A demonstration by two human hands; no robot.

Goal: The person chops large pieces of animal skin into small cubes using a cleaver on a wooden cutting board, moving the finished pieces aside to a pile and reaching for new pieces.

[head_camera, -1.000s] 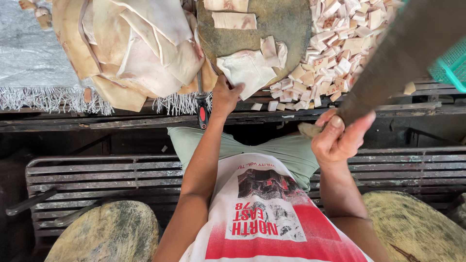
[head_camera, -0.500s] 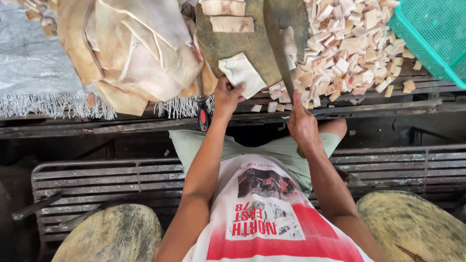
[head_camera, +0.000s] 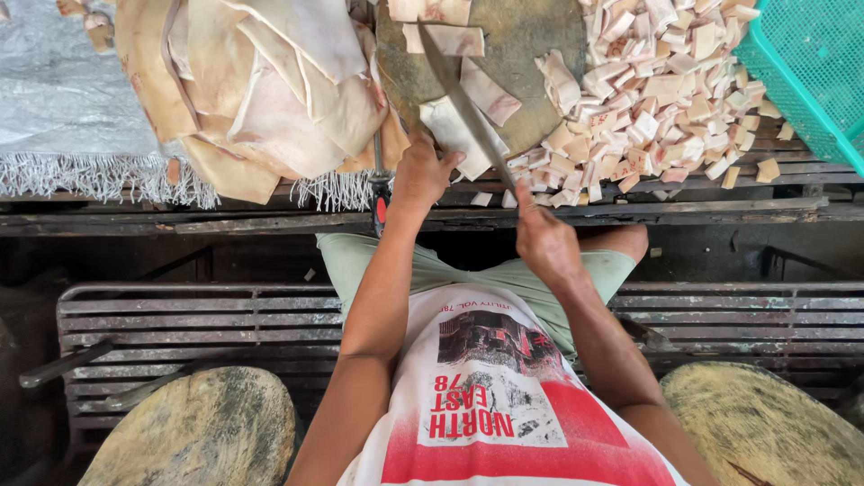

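My left hand (head_camera: 419, 173) presses down on a pale sheet of skin-like material (head_camera: 450, 130) at the near edge of a round wooden chopping block (head_camera: 531, 36). My right hand (head_camera: 543, 241) grips the handle of a long cleaver (head_camera: 463, 108), whose blade lies across the pale sheet beside my left fingers. Cut strips (head_camera: 490, 90) rest on the block. A heap of small pale cut pieces (head_camera: 661, 90) lies to the block's right.
A stack of large uncut pale sheets (head_camera: 261, 90) sits left of the block on a fringed grey cloth (head_camera: 63, 108). A green mesh basket (head_camera: 814, 63) stands at the upper right. Below are a slatted metal bench (head_camera: 180, 324) and two round wooden blocks (head_camera: 198, 432).
The cleaver, raised high at the right a second ago, has swung down onto the sheet on the block. My left hand has stayed on the sheet.
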